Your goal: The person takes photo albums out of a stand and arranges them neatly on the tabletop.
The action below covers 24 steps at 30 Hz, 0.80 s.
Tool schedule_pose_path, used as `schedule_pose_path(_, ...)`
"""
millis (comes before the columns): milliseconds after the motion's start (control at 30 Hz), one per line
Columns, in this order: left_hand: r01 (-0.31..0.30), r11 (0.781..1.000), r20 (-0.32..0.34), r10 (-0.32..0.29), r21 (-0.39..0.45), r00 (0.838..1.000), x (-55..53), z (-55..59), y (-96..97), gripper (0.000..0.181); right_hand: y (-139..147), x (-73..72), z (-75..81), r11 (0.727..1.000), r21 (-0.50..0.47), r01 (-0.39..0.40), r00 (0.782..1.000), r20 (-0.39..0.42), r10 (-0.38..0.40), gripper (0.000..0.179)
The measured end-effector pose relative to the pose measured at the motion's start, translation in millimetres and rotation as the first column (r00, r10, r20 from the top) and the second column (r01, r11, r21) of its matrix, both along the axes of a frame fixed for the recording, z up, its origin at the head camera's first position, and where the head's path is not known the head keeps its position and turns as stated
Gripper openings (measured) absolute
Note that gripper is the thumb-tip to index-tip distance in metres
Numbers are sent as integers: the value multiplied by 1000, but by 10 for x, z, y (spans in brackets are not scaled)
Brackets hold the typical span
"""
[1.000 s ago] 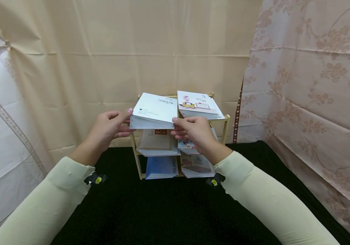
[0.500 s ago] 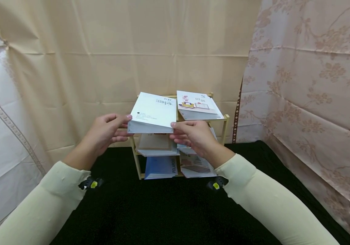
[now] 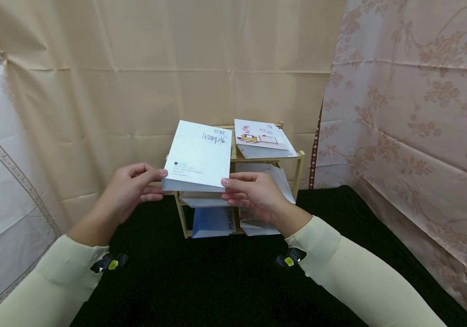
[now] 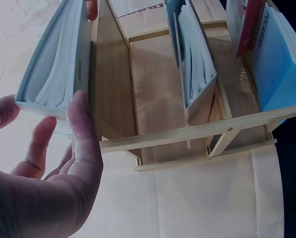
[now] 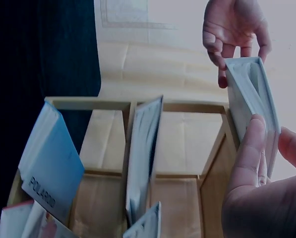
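Note:
A white photo album (image 3: 198,154) with dark lettering is held at its near corners, in front of and above the small wooden rack (image 3: 300,175). My left hand (image 3: 131,193) pinches its left corner, thumb on the cover and fingers below. The right hand (image 3: 258,197) pinches the right corner in the same way. In the left wrist view the album (image 4: 81,59) shows its loose inner pages, apart from the rack's top board. Both hands and the album (image 5: 239,96) appear in the right wrist view.
Another white album (image 3: 262,134) with a coloured drawing lies on the rack's top right. Below stand a pale album (image 3: 202,200), a blue POLAROID album (image 3: 213,222) and white albums (image 3: 284,181) on the right. Dark cloth (image 3: 200,281) covers the table; curtains (image 3: 135,91) hang behind.
The white album has come off the rack's top left toward me, moving down and slightly left in the head view. Both hands have moved with it, keeping their hold.

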<state>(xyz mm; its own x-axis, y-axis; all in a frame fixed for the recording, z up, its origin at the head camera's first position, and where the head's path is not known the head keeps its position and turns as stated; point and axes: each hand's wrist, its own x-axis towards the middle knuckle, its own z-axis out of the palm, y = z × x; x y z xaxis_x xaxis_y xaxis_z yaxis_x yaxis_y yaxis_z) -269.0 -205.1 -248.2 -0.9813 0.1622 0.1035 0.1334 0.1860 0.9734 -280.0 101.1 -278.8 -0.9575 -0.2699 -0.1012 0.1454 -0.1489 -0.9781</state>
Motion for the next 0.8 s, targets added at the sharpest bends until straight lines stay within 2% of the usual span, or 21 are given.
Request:
schedule_pose_path(200,0,1000,-17,0,-26,1000,56,-109,-59,22,-23,43,-116,1000,-21,-7,1000,24,7,40)
schedule_pose_path(433,34,999,-52,-35,-17,998,59,-269,-133,15,-57,60,-257,1000,-7,-2,1000,21,3,43)
schedule_pose_path(700,43,999,-99,-41,13,994,88,-420,-147,12,-63,101,-392,1000,4,-7,999,-33,8,45)
schedule_pose_path(800,44,999,-96,-43,6,994,119,-465,-161,17,-66,130,-438,1000,6,-17,999,-47,17,45)
